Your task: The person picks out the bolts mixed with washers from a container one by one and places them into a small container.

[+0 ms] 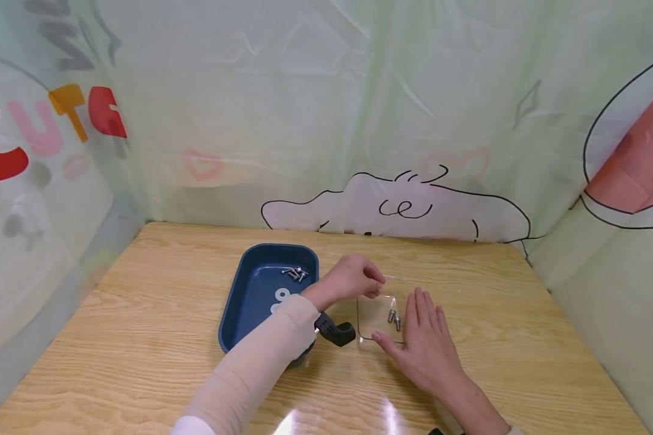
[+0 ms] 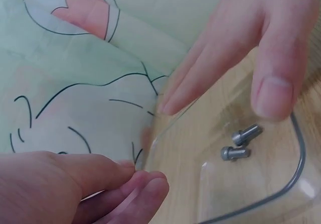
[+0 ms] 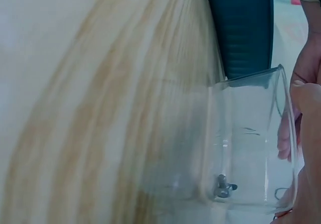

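Observation:
A clear plastic box [image 1: 372, 317] stands on the table, with two small metal bolts [image 2: 241, 141] lying inside on its floor. My right hand [image 1: 427, 341] lies along the box's right side, fingers straight, thumb over the near rim. The left hand [image 1: 354, 278] reaches across to the box's far rim. Its thumb meets the curled fingers [image 2: 150, 186] in the left wrist view. I cannot tell whether they pinch the rim or some small thing; nothing shows between them. In the right wrist view the bolts [image 3: 223, 186] show through the clear wall.
A dark blue tray [image 1: 231, 308] stands left of the box, partly behind the left forearm. Several small bolts [image 1: 295, 273] and pale washers [image 1: 282, 294] lie in it. The wooden table [image 1: 495, 314] meets a printed cloth curtain [image 1: 223, 121] at the back and sides.

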A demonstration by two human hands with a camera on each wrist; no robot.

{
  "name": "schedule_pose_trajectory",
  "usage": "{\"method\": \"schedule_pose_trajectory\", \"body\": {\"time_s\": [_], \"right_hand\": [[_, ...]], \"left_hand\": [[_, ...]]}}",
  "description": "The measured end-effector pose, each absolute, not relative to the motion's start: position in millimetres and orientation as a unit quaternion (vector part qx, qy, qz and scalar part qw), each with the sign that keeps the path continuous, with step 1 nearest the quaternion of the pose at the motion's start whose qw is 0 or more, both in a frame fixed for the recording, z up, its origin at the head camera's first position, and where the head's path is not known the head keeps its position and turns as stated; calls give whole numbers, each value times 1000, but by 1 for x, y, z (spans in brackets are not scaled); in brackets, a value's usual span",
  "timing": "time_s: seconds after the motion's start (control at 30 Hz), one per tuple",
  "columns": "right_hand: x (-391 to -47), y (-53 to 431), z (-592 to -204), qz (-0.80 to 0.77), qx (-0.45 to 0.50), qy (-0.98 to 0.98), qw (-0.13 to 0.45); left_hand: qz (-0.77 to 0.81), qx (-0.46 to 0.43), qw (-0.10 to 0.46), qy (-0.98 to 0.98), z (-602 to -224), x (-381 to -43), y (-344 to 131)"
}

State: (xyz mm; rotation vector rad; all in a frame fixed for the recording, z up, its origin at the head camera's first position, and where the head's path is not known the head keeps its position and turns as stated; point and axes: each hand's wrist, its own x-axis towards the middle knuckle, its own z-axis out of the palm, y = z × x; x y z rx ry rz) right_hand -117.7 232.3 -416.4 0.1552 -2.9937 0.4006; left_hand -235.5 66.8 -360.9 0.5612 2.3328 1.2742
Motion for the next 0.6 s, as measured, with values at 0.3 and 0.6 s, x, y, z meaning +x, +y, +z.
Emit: {"method": "schedule_pose_trajectory", "body": {"time_s": [0.3, 0.6], "right_hand": [[-122, 222, -406, 129, 67, -987, 73], [-123, 202, -391, 141, 93, -983, 70]], "left_hand": [[509, 172, 196, 820, -356, -242, 41], [526, 141, 187, 817, -351, -245, 15]]}}
